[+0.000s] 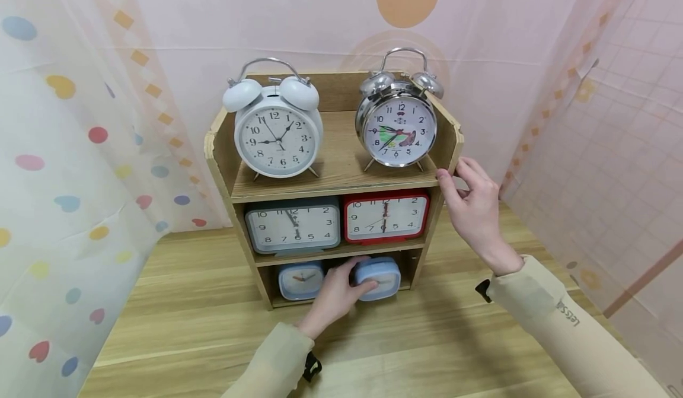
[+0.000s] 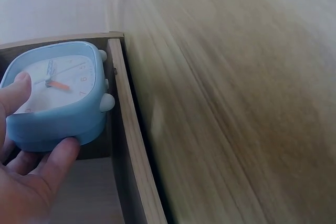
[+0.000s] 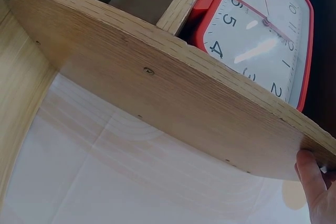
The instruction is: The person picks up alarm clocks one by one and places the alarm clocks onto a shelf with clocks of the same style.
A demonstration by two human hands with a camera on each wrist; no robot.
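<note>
My left hand [image 1: 336, 294] holds a light blue alarm clock [image 1: 380, 278] at the right of the bottom level of a small wooden shelf [image 1: 341, 185]. In the left wrist view the thumb lies on the face of that clock [image 2: 63, 85] and the fingers are against its side. Its lower front reaches out past the shelf's front edge in the head view. My right hand [image 1: 476, 208] grips the shelf's right side panel near the top board, thumb at the front edge. The right wrist view shows a finger [image 3: 312, 177] against this panel.
A white twin-bell clock [image 1: 277, 137] and a silver twin-bell clock [image 1: 397, 131] stand on top. The middle level has a grey clock [image 1: 293, 226] and a red clock [image 1: 385, 217]. Another blue clock [image 1: 301, 280] sits bottom left. Patterned curtains [image 1: 69, 119] surround the wooden table [image 1: 176, 327].
</note>
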